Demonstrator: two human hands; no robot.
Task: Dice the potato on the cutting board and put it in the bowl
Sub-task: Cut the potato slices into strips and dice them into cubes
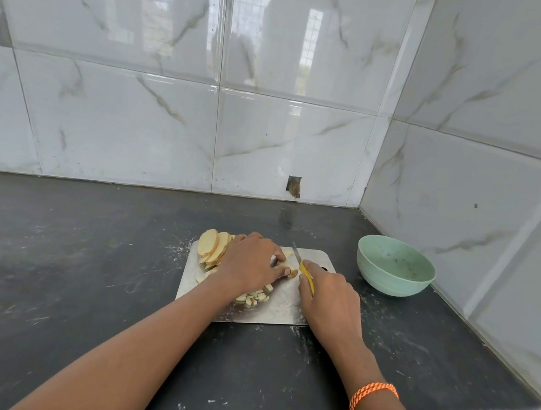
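Dark counter (60, 250): left hand (250, 262) pins potato strips (290, 272); right hand (326, 296) beside them grips knife (302, 267).

On the 1 rectangular metal cutting board (285, 308) are seen 1 yellow-handled knife (304, 271), 2 hands, potato slices and dice uncountable; right of it, 1 round green bowl (395, 266).

Brushed metal cutting board (285, 308), matt dark stone counter (76, 252), glossy marbled wall tiles (132, 118).
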